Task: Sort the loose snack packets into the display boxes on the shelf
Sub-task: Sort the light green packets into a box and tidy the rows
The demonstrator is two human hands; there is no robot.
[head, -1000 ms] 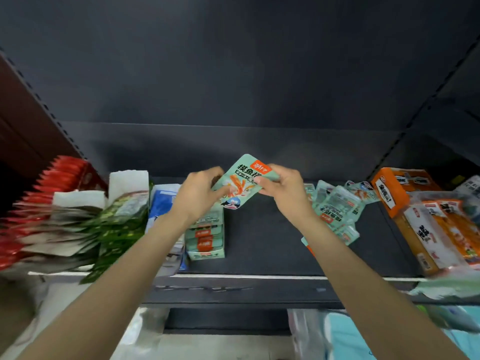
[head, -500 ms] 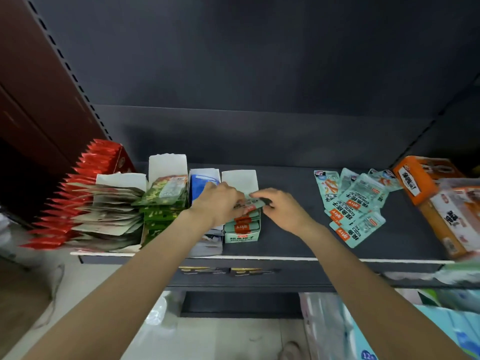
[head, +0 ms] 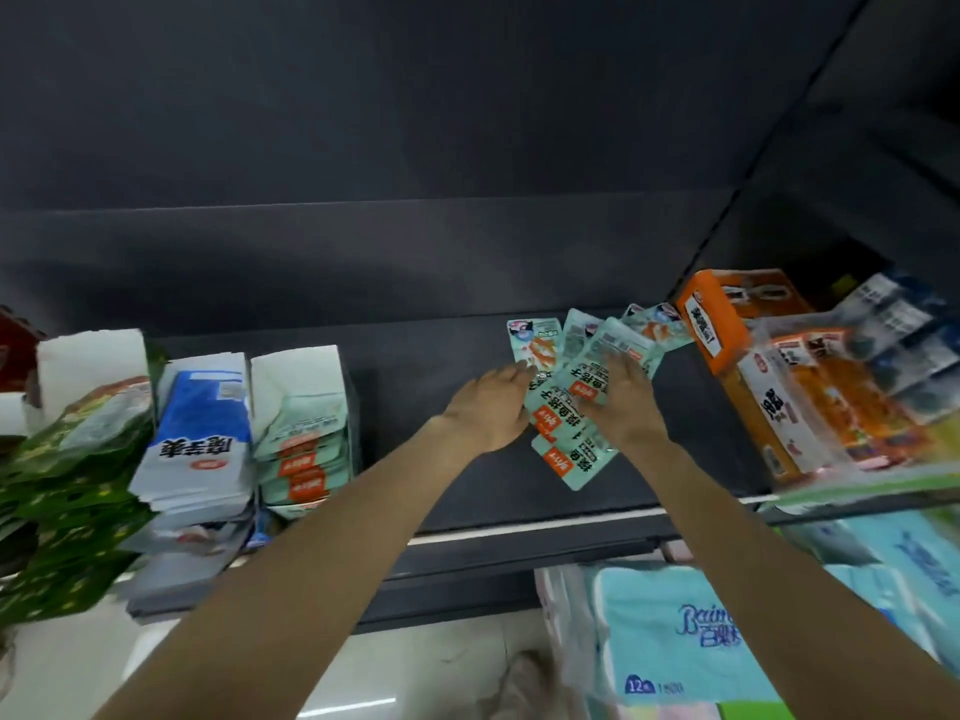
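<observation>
A loose pile of mint-green snack packets (head: 571, 402) with orange labels lies on the dark shelf (head: 415, 387), right of centre. My left hand (head: 485, 413) touches the pile's left edge with its fingertips, fingers apart. My right hand (head: 626, 402) lies flat on top of the pile, fingers stretched out, and no packet is lifted. Further left stands the white display box (head: 298, 371) filled with several matching mint-green packets (head: 304, 454).
Next to that box sits a box of blue-and-white packets (head: 200, 439), then green packets (head: 67, 459) spilling forward. An orange carton (head: 719, 314) and wrapped orange packs (head: 831, 407) crowd the shelf's right end. Tissue packs (head: 691, 631) sit below the shelf edge.
The mint-green packet held in both hands went down into the display box. Both hands have since moved right onto the loose pile, and my view has swung right.
</observation>
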